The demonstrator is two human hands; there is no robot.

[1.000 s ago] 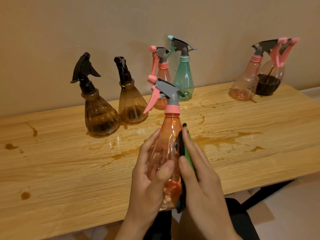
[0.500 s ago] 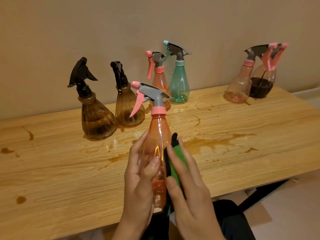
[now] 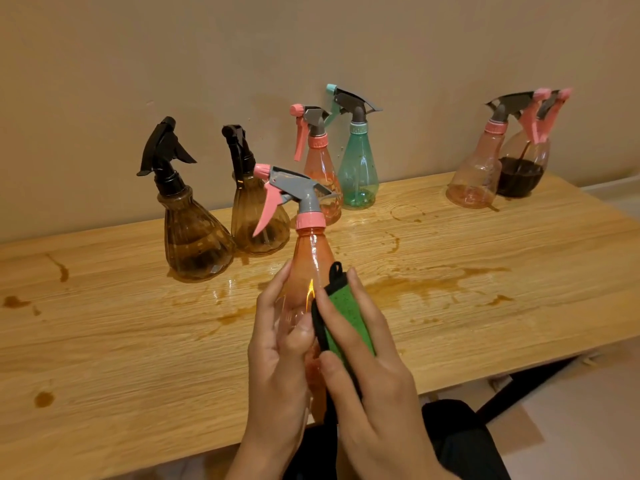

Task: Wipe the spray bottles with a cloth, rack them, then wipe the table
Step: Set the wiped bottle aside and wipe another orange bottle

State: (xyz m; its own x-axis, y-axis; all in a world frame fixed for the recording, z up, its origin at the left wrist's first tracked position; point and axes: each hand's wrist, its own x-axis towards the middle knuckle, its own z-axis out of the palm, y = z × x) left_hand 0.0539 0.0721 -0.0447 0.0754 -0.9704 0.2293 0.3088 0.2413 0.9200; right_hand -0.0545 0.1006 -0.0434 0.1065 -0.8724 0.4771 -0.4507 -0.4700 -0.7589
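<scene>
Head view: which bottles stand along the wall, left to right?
Black-topped brown bottle → second brown bottle → orange bottle with pink trigger → teal bottle → pale pink bottle → bottle holding dark liquid.

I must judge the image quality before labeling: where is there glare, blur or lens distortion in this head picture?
Head view: a bright orange glint sits on the held orange bottle beside the green cloth; wet patches on the table reflect light near the middle; the far-right bottles look soft and smeared at their triggers; the table's back edge bows, a wide-angle effect; lighting is warm and dim.
</scene>
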